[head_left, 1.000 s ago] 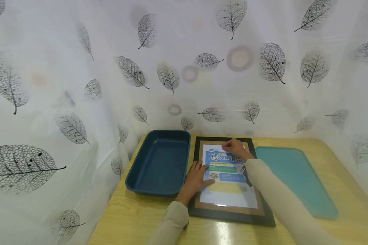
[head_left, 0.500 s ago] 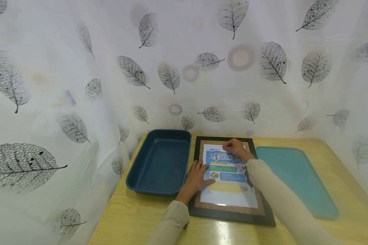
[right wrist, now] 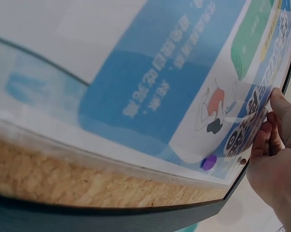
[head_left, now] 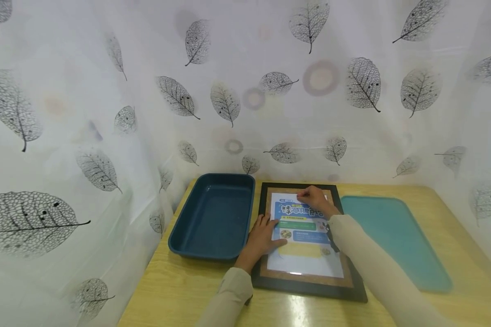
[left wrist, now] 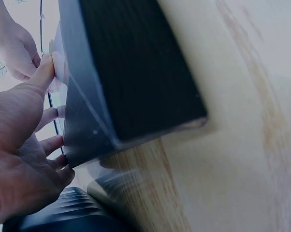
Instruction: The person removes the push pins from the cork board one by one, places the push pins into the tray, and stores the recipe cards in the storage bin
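A black-framed cork board (head_left: 307, 290) lies on the table, and a printed poster (head_left: 304, 267) in blue, green and yellow covers most of its cork. My left hand (head_left: 263, 236) rests with spread fingers on the board's left side, its thumb reaching onto the poster. At the poster's top edge, my right hand (head_left: 313, 200) pinches what appears to be a small reddish pushpin, mostly hidden by the fingers. The right wrist view shows a purple pushpin (right wrist: 209, 162) at a poster corner, with bare cork (right wrist: 111, 186) along the edge. Bent fingers of my right hand (right wrist: 276, 154) touch the sheet there.
Left of the board stands a deep dark-blue tray (head_left: 211, 258), close to my left wrist. A flat teal tray (head_left: 401, 240) lies to the right, beside my right forearm. Behind the wooden table (head_left: 180, 290) hangs a leaf-patterned curtain (head_left: 245, 127).
Both hands keep their places on the board and poster. Only a slight shift of the head view is visible.
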Action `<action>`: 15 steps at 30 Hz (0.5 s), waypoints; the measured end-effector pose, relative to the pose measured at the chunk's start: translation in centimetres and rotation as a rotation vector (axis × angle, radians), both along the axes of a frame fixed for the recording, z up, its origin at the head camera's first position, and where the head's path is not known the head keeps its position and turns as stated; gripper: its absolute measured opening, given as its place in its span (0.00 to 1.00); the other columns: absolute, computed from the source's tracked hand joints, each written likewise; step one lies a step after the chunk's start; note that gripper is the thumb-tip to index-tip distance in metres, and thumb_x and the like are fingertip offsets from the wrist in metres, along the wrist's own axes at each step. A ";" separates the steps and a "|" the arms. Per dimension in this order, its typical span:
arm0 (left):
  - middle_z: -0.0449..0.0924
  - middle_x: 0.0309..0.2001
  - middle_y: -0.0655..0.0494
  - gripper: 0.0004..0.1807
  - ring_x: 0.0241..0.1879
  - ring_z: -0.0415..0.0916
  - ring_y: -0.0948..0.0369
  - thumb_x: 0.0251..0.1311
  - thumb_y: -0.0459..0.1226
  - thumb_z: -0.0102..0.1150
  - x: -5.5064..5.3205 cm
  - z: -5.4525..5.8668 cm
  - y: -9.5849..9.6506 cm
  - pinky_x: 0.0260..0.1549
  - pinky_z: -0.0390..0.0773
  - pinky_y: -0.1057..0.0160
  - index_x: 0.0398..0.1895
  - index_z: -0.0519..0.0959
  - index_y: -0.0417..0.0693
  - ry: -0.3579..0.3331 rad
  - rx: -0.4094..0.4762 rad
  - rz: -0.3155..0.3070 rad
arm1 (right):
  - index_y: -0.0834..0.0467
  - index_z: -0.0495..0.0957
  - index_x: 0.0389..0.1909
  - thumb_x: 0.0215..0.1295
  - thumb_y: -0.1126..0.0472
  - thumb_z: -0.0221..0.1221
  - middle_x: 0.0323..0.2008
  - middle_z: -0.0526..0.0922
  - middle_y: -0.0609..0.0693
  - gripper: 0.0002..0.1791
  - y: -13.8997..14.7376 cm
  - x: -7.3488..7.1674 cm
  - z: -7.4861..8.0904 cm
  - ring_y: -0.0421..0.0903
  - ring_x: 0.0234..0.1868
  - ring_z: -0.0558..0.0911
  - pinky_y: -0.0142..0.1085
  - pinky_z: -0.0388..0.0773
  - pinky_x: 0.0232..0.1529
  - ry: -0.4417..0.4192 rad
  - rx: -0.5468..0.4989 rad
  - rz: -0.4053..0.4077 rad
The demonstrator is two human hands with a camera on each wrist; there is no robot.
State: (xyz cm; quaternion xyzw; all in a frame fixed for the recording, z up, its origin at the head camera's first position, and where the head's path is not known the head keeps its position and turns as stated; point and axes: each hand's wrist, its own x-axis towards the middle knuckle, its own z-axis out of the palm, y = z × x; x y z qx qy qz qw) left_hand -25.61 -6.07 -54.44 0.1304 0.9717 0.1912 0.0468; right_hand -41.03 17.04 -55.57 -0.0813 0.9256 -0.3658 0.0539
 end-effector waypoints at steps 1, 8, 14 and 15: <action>0.57 0.80 0.43 0.41 0.79 0.51 0.41 0.63 0.58 0.69 0.0 0.0 0.0 0.72 0.63 0.40 0.75 0.71 0.50 0.003 -0.001 -0.003 | 0.62 0.87 0.45 0.70 0.64 0.65 0.47 0.88 0.59 0.08 0.0 0.1 0.1 0.55 0.49 0.85 0.51 0.79 0.59 0.004 -0.001 0.001; 0.57 0.80 0.42 0.41 0.79 0.51 0.41 0.63 0.58 0.69 0.0 -0.3 0.1 0.72 0.63 0.39 0.75 0.71 0.50 0.008 0.003 -0.013 | 0.61 0.86 0.43 0.70 0.63 0.65 0.44 0.87 0.57 0.06 0.2 1.1 0.5 0.54 0.47 0.83 0.50 0.79 0.57 0.010 0.028 0.012; 0.57 0.80 0.41 0.41 0.79 0.51 0.40 0.63 0.58 0.69 0.0 -0.4 0.1 0.71 0.63 0.38 0.74 0.71 0.49 0.010 -0.001 -0.011 | 0.62 0.86 0.44 0.71 0.63 0.65 0.43 0.87 0.57 0.07 0.6 1.9 0.8 0.53 0.46 0.83 0.50 0.79 0.56 0.056 0.018 0.052; 0.58 0.80 0.41 0.41 0.79 0.51 0.40 0.63 0.58 0.69 0.0 -0.4 0.1 0.71 0.64 0.38 0.74 0.72 0.49 0.013 -0.007 -0.011 | 0.61 0.86 0.44 0.71 0.63 0.66 0.43 0.87 0.57 0.07 0.8 2.0 0.7 0.53 0.46 0.83 0.49 0.79 0.56 0.058 0.010 0.056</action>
